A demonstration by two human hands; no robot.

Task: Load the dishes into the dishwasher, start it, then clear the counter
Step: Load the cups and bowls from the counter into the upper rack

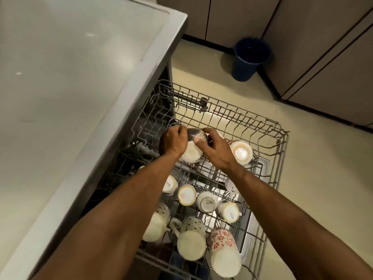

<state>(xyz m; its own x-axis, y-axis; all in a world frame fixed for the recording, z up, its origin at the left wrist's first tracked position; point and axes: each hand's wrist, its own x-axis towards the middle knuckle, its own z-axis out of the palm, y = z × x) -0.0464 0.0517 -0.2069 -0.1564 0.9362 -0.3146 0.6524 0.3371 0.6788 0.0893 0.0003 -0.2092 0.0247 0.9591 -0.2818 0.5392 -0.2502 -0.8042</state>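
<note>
The dishwasher's upper wire rack (238, 116) is pulled out over the floor, holding several upturned cups and mugs. Both my hands are at its far left part. My left hand (174, 141) and my right hand (215, 150) grip a patterned cup (196, 135) between them, tilted over a white cup (190, 153) in the rack. An orange-rimmed cup (241, 152) sits upside down just right of my right hand. Nearer me stand white mugs (191, 242) and a red-flowered mug (224, 251), bottoms up.
A pale countertop (70, 87) runs along the left above the dishwasher. A blue bucket (249, 57) stands on the beige floor in the far corner by grey cabinet doors (323, 57). The open dishwasher door (254, 215) lies beneath the rack.
</note>
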